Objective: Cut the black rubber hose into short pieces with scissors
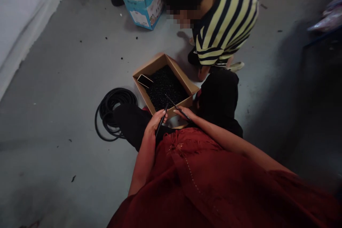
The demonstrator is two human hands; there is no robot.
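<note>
Head view: L hand (156, 123) closed narrow on thin blk rod (161, 123). R hand (181, 112) pinching 2nd rod (179, 108), tip over blk small pieces (167, 89) in cardboard box (171, 65), on floor. Phone (144, 81) at box corner. Coil of blk hose (114, 114) just beside box. Co-worker (227, 21), striped shirt, crouched across box.

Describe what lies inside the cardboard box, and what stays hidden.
A heap of small black pieces fills the cardboard box, with a smartphone on top; the heap covers the box's bottom.
</note>
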